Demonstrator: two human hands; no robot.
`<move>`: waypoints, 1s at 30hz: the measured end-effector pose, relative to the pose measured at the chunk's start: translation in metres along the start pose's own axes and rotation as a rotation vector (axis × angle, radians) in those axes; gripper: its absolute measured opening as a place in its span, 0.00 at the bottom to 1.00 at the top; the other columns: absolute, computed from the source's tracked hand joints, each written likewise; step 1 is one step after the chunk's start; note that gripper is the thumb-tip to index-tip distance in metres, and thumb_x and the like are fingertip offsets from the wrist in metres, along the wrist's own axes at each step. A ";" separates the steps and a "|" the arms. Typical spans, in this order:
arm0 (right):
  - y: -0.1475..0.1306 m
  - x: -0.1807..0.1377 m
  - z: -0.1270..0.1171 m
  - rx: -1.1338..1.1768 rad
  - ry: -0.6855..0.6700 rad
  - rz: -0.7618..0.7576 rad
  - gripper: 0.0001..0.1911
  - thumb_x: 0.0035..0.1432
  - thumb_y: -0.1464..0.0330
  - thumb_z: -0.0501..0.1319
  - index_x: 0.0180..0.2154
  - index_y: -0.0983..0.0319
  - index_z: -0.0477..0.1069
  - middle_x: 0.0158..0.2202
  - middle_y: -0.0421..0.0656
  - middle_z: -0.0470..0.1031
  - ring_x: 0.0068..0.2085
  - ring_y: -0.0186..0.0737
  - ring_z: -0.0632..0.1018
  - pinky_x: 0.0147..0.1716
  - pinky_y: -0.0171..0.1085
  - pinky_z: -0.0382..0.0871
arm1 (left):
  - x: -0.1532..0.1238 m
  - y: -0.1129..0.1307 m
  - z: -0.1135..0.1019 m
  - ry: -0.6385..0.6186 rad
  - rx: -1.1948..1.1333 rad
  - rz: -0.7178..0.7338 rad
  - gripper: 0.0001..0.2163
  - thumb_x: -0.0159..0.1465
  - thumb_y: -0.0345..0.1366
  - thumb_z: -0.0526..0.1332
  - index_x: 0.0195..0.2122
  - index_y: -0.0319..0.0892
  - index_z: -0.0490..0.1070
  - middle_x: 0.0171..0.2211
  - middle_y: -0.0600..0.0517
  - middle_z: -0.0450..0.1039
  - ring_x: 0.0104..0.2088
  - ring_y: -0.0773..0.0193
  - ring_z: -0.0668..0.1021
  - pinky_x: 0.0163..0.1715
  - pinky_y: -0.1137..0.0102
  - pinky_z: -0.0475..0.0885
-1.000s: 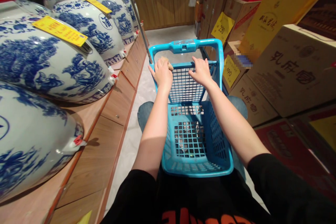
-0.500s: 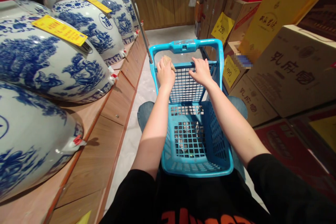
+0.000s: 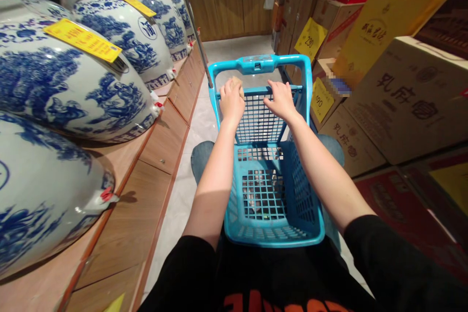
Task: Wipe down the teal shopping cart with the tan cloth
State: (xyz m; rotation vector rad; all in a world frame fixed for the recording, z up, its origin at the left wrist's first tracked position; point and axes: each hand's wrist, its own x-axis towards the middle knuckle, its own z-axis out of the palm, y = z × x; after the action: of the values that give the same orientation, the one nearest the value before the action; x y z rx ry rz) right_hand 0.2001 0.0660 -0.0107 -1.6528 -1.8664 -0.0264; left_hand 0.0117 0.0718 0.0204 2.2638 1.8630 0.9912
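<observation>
A blue plastic shopping basket (image 3: 263, 233) with grid walls stands between my knees, its wide pull handle (image 3: 256, 64) raised at the far side. Nothing lies on its grid floor. My left hand (image 3: 231, 102) is closed on a folded tan cloth (image 3: 237, 86), pressed against the left part of the far rim. Along the same rim, to the right, my right hand (image 3: 281, 100) grips the edge, fingers hooked over it and thumb apart on the inner side. A thin metal telescopic rod (image 3: 193, 24) rises from the handle's left corner.
Large blue-and-white porcelain jars (image 3: 76, 73) with red cloth tops line a wooden shelf (image 3: 161, 144) on the left. Stacked cartons (image 3: 413, 97) and a yellow gift bag (image 3: 373, 29) crowd the right. A wooden counter (image 3: 230, 12) with goods closes the far end.
My left hand and the cloth have shifted very slightly to the right along the rim. My right hand and the basket stay in place.
</observation>
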 end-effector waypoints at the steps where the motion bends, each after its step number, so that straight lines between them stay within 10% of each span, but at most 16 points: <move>1: 0.000 0.000 0.000 0.000 -0.002 0.001 0.36 0.60 0.67 0.56 0.69 0.70 0.62 0.66 0.59 0.70 0.70 0.63 0.64 0.75 0.66 0.42 | -0.001 0.001 -0.002 0.006 0.017 -0.020 0.23 0.70 0.28 0.53 0.63 0.47 0.74 0.73 0.47 0.64 0.73 0.52 0.65 0.75 0.56 0.58; 30: 0.002 0.000 -0.002 -0.042 -0.037 -0.006 0.36 0.62 0.66 0.56 0.70 0.67 0.61 0.66 0.58 0.69 0.70 0.63 0.64 0.75 0.67 0.43 | -0.009 0.017 -0.014 -0.014 0.126 -0.100 0.23 0.71 0.32 0.51 0.64 0.53 0.74 0.72 0.49 0.65 0.71 0.51 0.67 0.77 0.48 0.45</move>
State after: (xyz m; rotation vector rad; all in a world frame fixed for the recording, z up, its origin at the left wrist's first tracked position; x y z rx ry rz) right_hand 0.2023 0.0659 -0.0097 -1.6868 -1.9099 -0.0376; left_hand 0.0191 0.0543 0.0349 2.2103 2.0657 0.8653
